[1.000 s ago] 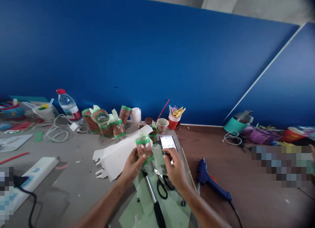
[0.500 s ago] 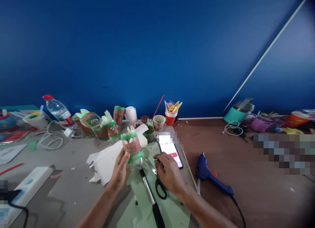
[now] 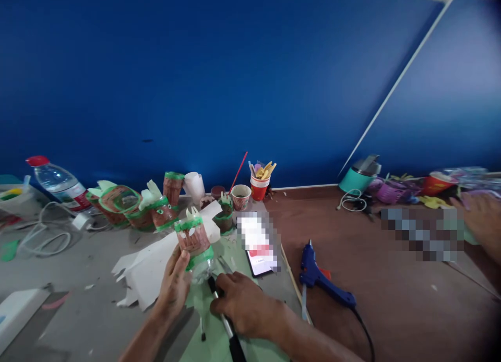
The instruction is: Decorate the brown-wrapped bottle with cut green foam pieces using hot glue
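My left hand [image 3: 174,284] is wrapped round a small brown craft pot [image 3: 193,238] with green bands and pale leaf shapes on top, held tilted above the table. My right hand [image 3: 240,304] lies palm down, fingers curled, over a black and silver rod [image 3: 230,338] and the scissors on a pale green sheet [image 3: 207,346]. What its fingers grip is hidden. A phone [image 3: 260,258] with a lit screen lies just beyond the right hand.
Similar decorated pots [image 3: 129,205] stand in a row at the back left, with a water bottle [image 3: 58,182], white cables, paper cups [image 3: 258,187] and cut white card [image 3: 148,268]. A blue glue gun [image 3: 319,278] lies on the brown table. Another person's hand [image 3: 479,218] shows at far right.
My right hand left the phone, came down and left, and now rests over the rod and scissors. My left hand moved the pot slightly left and tilted it. The view has swung right.
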Available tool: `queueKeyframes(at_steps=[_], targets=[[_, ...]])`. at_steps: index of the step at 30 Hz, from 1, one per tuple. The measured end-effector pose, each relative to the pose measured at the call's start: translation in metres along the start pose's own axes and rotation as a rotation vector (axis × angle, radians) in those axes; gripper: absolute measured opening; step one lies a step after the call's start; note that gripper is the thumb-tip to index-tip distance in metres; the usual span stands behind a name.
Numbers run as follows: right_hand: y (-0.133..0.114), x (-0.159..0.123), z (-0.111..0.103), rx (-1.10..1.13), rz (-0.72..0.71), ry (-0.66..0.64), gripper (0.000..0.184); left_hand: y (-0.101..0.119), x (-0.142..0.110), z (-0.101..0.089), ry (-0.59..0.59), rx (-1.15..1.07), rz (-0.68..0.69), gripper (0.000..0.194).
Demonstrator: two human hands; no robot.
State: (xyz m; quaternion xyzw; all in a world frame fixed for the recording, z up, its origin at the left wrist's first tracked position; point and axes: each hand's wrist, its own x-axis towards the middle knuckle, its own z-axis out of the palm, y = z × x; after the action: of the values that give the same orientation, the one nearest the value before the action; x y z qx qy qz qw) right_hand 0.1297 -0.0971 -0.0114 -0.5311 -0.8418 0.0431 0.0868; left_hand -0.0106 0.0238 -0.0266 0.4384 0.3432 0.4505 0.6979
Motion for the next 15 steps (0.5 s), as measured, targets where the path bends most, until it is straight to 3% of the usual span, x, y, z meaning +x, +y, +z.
queueKeyframes(at_steps=[4,10,13,15], targets=[[0.004,-0.001,0.002,0.002,0.005,0.103,0.014,-0.001,0.004,-0.001,0.014,-0.029,0.004,0.053],[0.019,-0.008,0.007,0.146,0.261,0.764,0.03,0.002,0.002,0.001,0.049,-0.014,0.023,0.045],[0.026,-0.013,-0.002,0.126,0.32,0.975,0.035,0.002,0.001,0.004,-0.015,0.081,0.05,0.048],[0.029,-0.016,-0.008,0.09,0.359,1.023,0.037,0.002,0.0,0.006,-0.08,0.128,0.08,0.049]])
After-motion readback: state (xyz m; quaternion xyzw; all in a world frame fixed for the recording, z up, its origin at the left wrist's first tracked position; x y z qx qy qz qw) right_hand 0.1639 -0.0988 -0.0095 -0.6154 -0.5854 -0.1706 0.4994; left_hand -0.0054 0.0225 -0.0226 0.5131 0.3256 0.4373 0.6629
